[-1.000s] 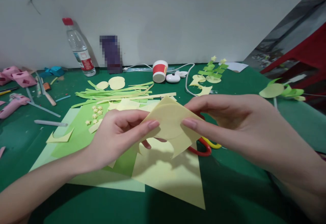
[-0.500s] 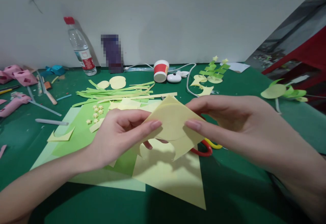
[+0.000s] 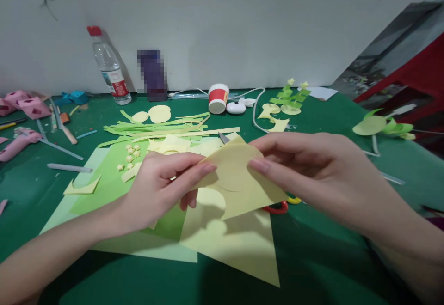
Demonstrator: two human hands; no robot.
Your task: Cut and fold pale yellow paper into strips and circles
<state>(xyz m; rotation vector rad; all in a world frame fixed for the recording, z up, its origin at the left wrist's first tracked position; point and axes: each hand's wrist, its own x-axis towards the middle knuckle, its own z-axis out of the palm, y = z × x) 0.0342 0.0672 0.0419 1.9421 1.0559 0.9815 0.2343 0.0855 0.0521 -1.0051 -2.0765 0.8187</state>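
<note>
Between both hands is a piece of pale yellow paper with a curved line across it, raised above the table and tilted. My left hand pinches its left edge with the thumb on top. The thumb and fingers of my right hand grip its upper right part. Under the paper lies a larger yellow sheet, crossed by shadow. Scissors with red and yellow handles lie partly hidden behind the paper; their blade tip shows above it. Small folded paper stars rest on a green sheet left of my hands.
Green paper strips and yellow paper discs lie farther back. A water bottle, a paper cup and a white earphone case stand near the wall. Paper plants are at back right; a pink glue gun lies left.
The held yellow paper has turned, its lower edge swinging to the right, and more of the scissors' blade shows. Both hands keep their pinch on it, with the left fingers shifted slightly left.
</note>
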